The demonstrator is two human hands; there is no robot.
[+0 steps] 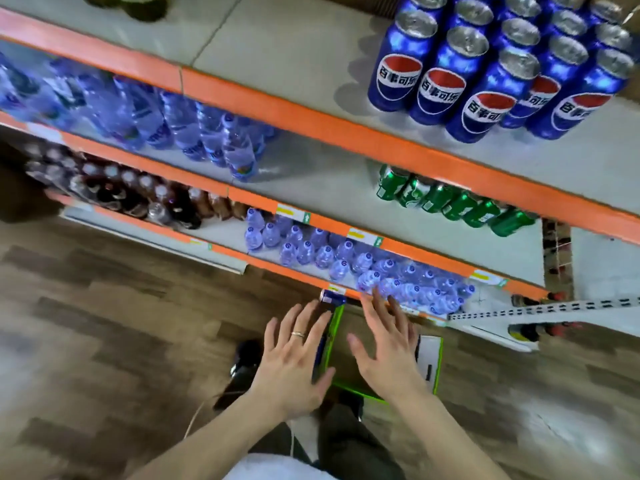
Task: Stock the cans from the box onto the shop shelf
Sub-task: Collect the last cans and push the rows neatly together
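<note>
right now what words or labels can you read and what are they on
"百事可乐" on the blue cans on the top shelf.
Green cans: print too blurred to read.
Water bottles: labels blurred.
Price tags on the shelf edge: too small.
Box on the floor: marks unreadable.

Blue cans (498, 71) crowding the top shelf (294, 46) are carrying the red, white and blue Pepsi globe, with white Chinese characters reading 百事可乐 running across its middle band. Price tags (293, 213) on the orange shelf edges below are showing yellow bars and green arrows, their print too blurred to read.
</note>
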